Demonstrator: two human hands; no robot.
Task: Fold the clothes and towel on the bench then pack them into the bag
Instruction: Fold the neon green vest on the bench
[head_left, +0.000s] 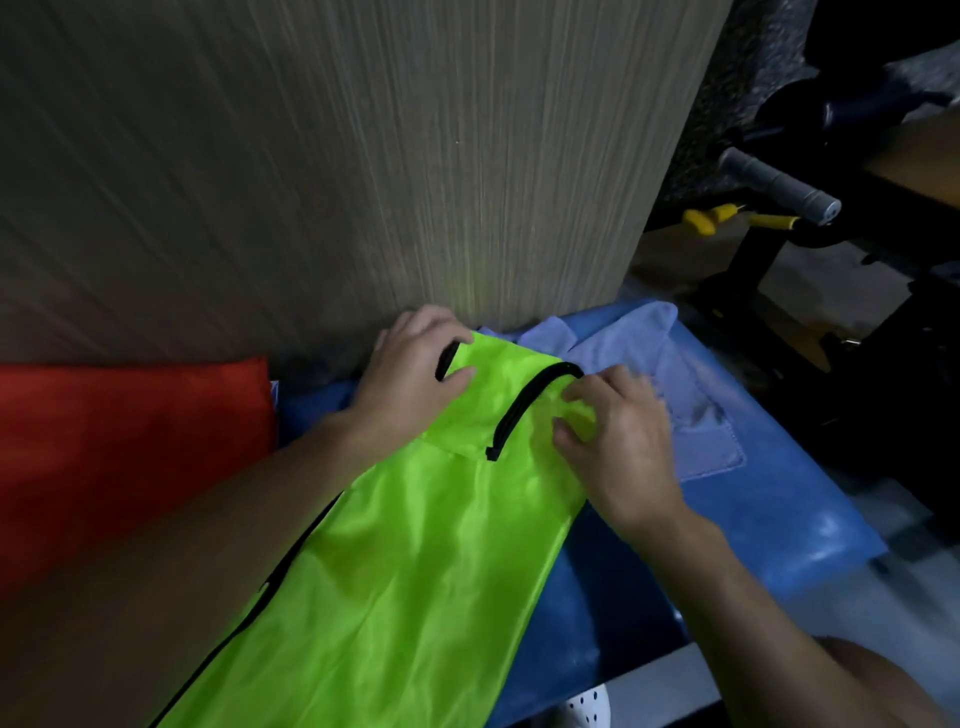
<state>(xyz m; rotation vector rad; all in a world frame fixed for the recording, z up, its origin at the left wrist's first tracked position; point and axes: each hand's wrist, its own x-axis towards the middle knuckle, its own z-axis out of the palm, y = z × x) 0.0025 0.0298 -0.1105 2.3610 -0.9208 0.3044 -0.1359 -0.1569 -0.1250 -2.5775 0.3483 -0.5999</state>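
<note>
A: Step in hand — folding, I judge. Green garment (415, 545) lies lengthwise on the blue bench (779, 519), its far end turned over toward the wall (363, 156), black trim (524, 405) showing on the flap.

B: Hands?

A: Left hand (415, 384) lies flat on the flap at its 10 o'clock corner, thumb across the trim, fingers extended, not clenched. Right hand (618, 441) at 3 o'clock, fingertips (566, 431) curled into the green cloth — pinching an edge, probably; motion blur leaves that uncertain.

B: Other items?

A: Pale blue towel (675, 395) at 2 o'clock of the garment, partly under it. Red fabric (130, 441) at 9 o'clock — possibly the bag.

B: Next move?

A: Needs the flap smoothed and squared, then another fold lengthwise before packing.
</note>
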